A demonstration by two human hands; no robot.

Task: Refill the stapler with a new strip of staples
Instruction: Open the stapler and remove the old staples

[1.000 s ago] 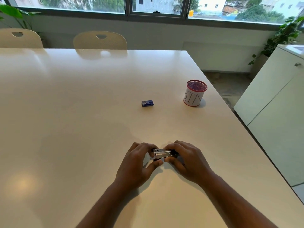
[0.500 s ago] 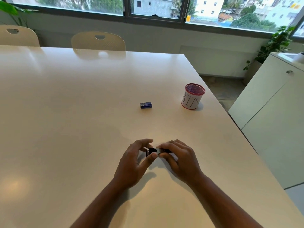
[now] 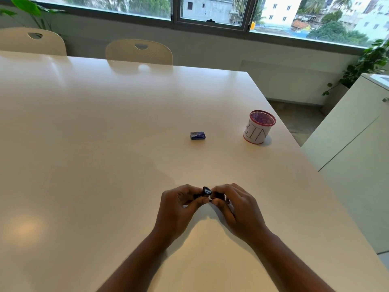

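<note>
A: Table [image 3: 105,144] looks like smooth glossy laminate, throwing back window glare. Stapler [image 3: 207,191] shell is dark, shiny plastic.

B: Cup [image 3: 260,127] is red wire mesh, matt paper wrap. Box [image 3: 197,135] is blue printed card, slight sheen. Chairs [image 3: 139,52] are matt plastic, perforated.

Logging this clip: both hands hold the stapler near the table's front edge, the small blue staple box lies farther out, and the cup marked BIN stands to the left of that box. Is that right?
Not quite. The head view shows the cup marked BIN standing to the right of the blue staple box, not the left. The rest holds: the left hand and right hand hold the stapler near the table's front edge.
</note>
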